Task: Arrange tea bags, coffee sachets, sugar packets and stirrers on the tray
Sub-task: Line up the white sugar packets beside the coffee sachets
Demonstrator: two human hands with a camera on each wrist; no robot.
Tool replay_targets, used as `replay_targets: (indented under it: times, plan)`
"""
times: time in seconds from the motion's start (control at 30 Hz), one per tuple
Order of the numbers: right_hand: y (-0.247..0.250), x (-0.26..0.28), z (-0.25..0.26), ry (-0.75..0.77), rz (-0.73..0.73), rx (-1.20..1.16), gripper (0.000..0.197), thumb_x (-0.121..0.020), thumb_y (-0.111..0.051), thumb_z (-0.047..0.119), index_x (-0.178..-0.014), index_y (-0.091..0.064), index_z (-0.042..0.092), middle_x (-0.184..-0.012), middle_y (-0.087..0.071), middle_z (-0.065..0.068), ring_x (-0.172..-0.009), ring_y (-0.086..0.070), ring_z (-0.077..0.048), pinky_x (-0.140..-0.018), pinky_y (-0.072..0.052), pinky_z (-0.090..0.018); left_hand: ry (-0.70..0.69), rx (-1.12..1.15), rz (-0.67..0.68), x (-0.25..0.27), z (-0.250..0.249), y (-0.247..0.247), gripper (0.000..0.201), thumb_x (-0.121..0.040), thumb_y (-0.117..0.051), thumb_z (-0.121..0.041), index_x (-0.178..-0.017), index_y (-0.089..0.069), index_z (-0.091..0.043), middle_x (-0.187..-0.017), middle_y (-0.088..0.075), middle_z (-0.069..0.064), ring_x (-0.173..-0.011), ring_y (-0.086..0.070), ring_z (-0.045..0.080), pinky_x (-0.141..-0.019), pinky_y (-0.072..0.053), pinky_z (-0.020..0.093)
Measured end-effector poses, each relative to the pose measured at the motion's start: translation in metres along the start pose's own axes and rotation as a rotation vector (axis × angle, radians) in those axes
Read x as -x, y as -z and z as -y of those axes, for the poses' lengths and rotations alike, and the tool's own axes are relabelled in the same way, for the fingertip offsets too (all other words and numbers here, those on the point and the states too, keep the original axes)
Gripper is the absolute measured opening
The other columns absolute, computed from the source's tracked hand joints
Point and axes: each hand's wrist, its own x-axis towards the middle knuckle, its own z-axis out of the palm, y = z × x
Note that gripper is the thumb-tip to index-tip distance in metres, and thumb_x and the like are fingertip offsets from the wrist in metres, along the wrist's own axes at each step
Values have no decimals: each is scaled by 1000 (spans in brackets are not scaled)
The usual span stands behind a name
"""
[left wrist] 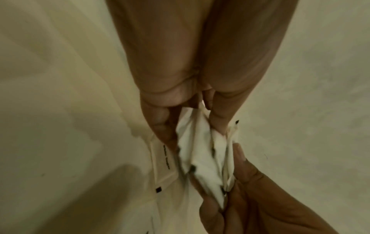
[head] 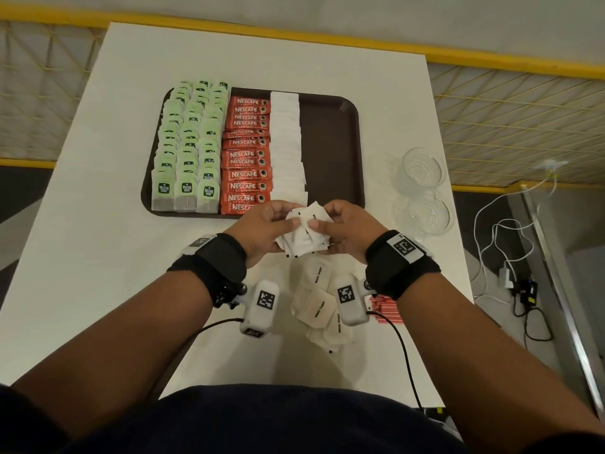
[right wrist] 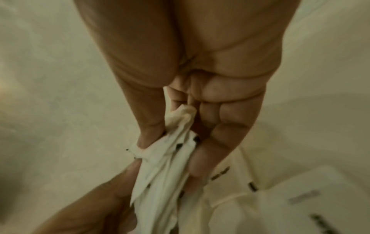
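A dark brown tray (head: 330,145) holds three rows of green tea bags (head: 188,149), a column of red coffee sachets (head: 247,155) and a column of white sugar packets (head: 288,145). Just in front of the tray both hands hold one bunch of white sugar packets (head: 302,235). My left hand (head: 268,224) grips the bunch (left wrist: 202,158) from the left, and my right hand (head: 343,227) grips the bunch (right wrist: 166,171) from the right. More loose sugar packets (head: 317,303) lie on the white table below the hands. Red stirrers (head: 384,311) lie partly hidden under my right wrist.
Two clear glass bowls (head: 424,188) stand on the table to the right of the tray. The tray's right third is bare. White cables (head: 504,231) and a plug strip lie on the floor beyond the table's right edge. A yellow railing runs behind the table.
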Motion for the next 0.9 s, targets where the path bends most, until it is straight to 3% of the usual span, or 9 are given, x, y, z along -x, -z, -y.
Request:
replay_targets:
  times: [0.1,0.2,0.3,0.4,0.57,0.67,0.77,0.9]
  plan:
    - [-11,-9,10,38,-86,-117,25,-86,-73,16,-104,-57,10,-110,-69,-15,-97,-69,-29,-73,-59,-40,-36,158,-90,-7,-4,7,33,-98,-56,-11,-129,-57,-3,-123,-67,15,-112,-65,31,-87,-58,40]
    - [-18,-20,26,119,-164,-168,25,-86,-73,13,-104,-57,8,-108,-69,-14,-94,-70,-25,-74,-61,-40,-39,242,-125,-15,-14,8,32,-101,-52,-22,-125,-59,-1,-120,-68,17,-113,-65,32,-95,-54,44]
    - [-20,-37,45,223,-241,4,31,-82,-78,21,-104,-59,9,-104,-72,-10,-94,-71,-25,-79,-59,-49,16,334,-109,-25,-40,10,32,-104,-44,-31,-126,-57,-11,-121,-68,16,-108,-68,30,-85,-58,46]
    - [-20,-52,68,313,-309,231,34,-76,-81,31,-100,-63,14,-96,-73,-4,-87,-71,-23,-78,-59,-47,40,406,-5,-34,-68,18,41,-102,-44,-42,-131,-54,-15,-121,-69,13,-107,-68,29,-84,-59,47]
    - [-16,-79,102,407,-302,311,37,-76,-83,29,-105,-68,13,-98,-71,-4,-83,-67,-18,-75,-58,-35,-51,409,-13,-58,-95,35,30,-94,-59,-6,-123,-53,-13,-128,-63,16,-113,-65,30,-83,-59,40]
    - [-15,-93,110,336,-367,228,47,-73,-84,36,-109,-61,18,-102,-69,-3,-88,-68,-16,-73,-58,-32,-107,426,-25,-75,-103,45,35,-93,-61,-4,-126,-53,-11,-130,-62,17,-120,-61,32,-82,-59,38]
    - [-14,-106,111,227,-346,42,44,-75,-83,34,-104,-61,10,-97,-71,-8,-76,-69,-15,-67,-57,-31,-146,413,-32,-90,-108,53,50,-91,-65,-6,-137,-47,-6,-132,-61,17,-117,-62,32,-81,-60,37]
    - [-8,-123,111,198,-287,-122,24,-82,-78,18,-100,-65,10,-97,-74,-10,-82,-69,-20,-67,-53,-29,-149,489,-69,-106,-110,67,31,-92,-61,-1,-121,-55,-11,-120,-66,15,-109,-66,31,-79,-61,38]
